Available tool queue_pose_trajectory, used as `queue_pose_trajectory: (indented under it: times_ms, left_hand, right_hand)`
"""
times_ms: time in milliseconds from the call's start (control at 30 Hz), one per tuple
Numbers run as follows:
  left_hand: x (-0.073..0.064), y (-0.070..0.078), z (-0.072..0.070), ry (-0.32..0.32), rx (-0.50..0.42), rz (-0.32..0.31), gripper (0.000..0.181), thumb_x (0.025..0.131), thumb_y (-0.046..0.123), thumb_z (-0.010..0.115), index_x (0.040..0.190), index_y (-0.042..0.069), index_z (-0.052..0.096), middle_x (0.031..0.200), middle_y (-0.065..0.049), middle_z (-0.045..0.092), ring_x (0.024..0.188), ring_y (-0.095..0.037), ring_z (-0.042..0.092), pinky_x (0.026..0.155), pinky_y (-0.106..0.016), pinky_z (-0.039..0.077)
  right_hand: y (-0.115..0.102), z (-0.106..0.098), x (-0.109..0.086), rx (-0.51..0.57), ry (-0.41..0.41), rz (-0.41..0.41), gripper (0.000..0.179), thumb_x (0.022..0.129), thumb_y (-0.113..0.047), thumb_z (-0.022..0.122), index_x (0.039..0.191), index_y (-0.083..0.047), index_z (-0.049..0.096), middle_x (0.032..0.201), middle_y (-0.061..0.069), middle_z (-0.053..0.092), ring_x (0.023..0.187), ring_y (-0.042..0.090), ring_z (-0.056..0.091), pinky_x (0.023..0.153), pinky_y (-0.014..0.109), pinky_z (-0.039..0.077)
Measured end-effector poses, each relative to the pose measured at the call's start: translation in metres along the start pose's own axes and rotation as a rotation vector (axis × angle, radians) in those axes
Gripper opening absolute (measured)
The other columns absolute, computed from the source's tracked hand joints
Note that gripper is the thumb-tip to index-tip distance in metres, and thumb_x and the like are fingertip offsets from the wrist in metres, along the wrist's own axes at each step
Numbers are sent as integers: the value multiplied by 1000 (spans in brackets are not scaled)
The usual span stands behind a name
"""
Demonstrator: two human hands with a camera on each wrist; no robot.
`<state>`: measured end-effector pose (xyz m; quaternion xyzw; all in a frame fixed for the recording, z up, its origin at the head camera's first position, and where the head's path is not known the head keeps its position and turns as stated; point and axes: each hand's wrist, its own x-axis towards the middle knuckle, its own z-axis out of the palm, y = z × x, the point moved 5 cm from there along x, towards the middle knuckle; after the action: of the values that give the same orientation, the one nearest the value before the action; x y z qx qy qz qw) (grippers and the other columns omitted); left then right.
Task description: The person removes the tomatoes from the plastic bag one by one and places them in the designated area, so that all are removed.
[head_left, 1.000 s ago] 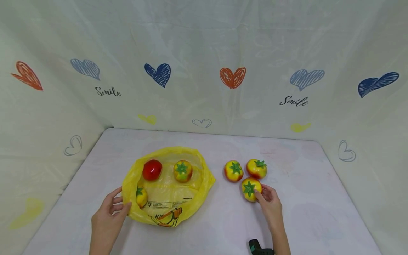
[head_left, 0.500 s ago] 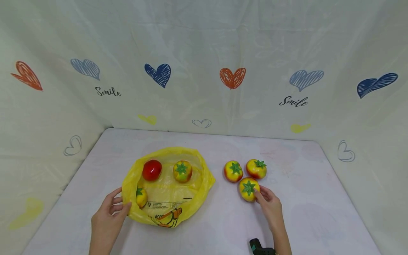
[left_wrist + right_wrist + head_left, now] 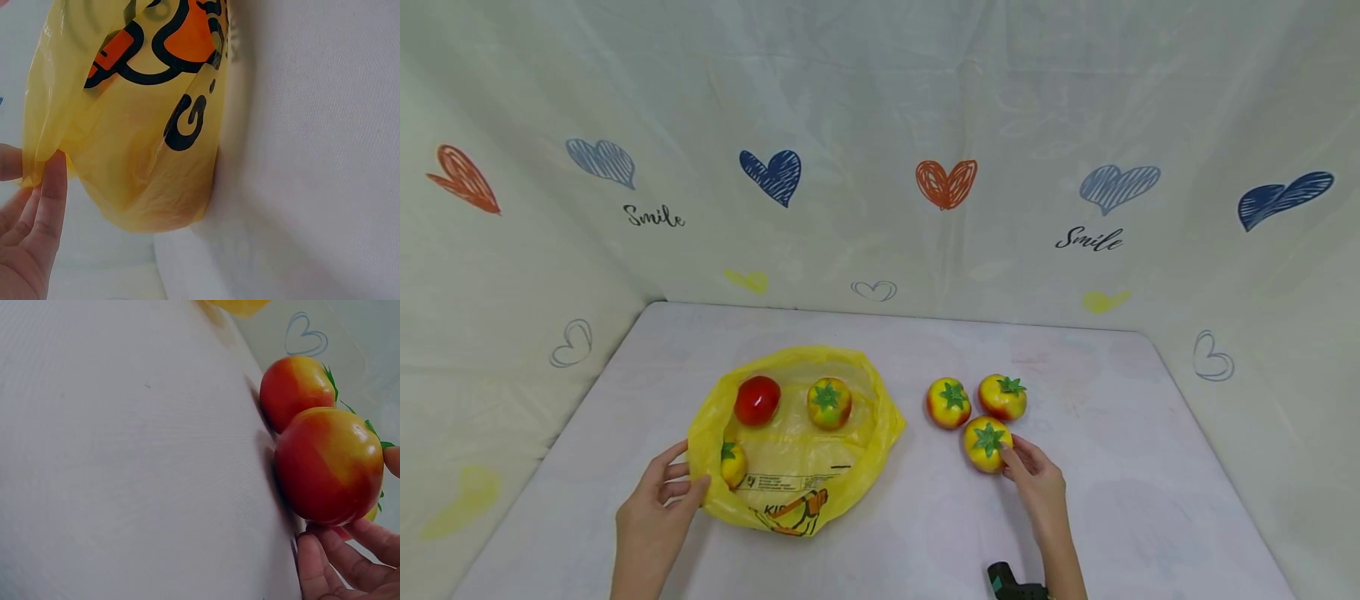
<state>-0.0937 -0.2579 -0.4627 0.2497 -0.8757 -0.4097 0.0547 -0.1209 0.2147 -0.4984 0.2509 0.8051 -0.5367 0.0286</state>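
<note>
Yellow bag (image 3: 790, 448), left of centre on white table (image 3: 1150, 467), pinched open at left rim by left hand (image 3: 655, 517), with three round fruits (image 3: 829, 405) inside; possible sagging of mouth through slip of thin film. Rightward, two loose tomatoes (image 3: 948, 406), liable to roll if nudged, and, just in front, held tomato (image 3: 982, 444) in thumb-and-finger grip of right hand (image 3: 1039, 492); possible escape through glossy skin and fingertip-only hold.

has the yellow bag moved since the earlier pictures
No. In the head view, the yellow bag lies in the same place against the white table's far edge.
</note>
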Motion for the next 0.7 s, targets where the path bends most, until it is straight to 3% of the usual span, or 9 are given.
queue_pose_trajectory:
  times_ms: [100, 200, 367, 533, 600, 700]
  left_hand:
    - [-13, 24, -9, -5, -9, -5, 55, 85, 10, 66, 135, 12, 45, 111, -17, 57, 90, -25, 58, 65, -28, 58]
    - [-18, 33, -12, -7, -1, -8, 54, 85, 8, 65, 135, 10, 45, 110, -17, 57, 90, -25, 58, 66, -29, 58]
    - [-13, 24, -8, -29, 0, 8, 57, 86, 13, 66, 137, 13, 42, 113, -17, 55, 92, -25, 58, 70, -34, 58]
    - [-5, 10, -2, 0, 12, 20, 58, 84, 17, 69, 137, 17, 44, 112, -14, 56, 87, -20, 59, 65, -33, 58]
    - [-5, 9, -2, 18, 22, 17, 58, 84, 17, 70, 136, 17, 45, 110, -12, 57, 84, -18, 59, 60, -31, 58]
    - [-10, 18, -6, 7, 6, 15, 57, 84, 14, 68, 135, 14, 45, 111, -16, 57, 87, -23, 59, 63, -31, 58]
  right_hand:
    - [0, 0, -1, 0, -2, -1, 57, 92, -44, 52, 133, -5, 47, 129, 20, 53, 95, 16, 61, 79, 20, 55]
    - [0, 1, -1, -1, -1, -4, 59, 92, -47, 51, 133, -5, 47, 129, 20, 54, 95, 16, 61, 79, 21, 55]
    - [0, 0, -1, -14, 27, -3, 66, 90, -55, 48, 133, -5, 47, 128, 20, 54, 96, 19, 62, 77, 19, 55]
    - [2, -1, -1, -21, 52, 1, 67, 90, -57, 45, 133, -5, 48, 129, 20, 54, 97, 22, 62, 74, 16, 55]
    - [2, 0, -1, -17, 55, 2, 67, 90, -57, 45, 133, -5, 48, 129, 20, 54, 99, 24, 61, 74, 16, 54]
    - [3, 0, -1, -16, 53, 18, 69, 89, -59, 44, 134, -6, 47, 132, 20, 52, 103, 26, 60, 75, 16, 54]
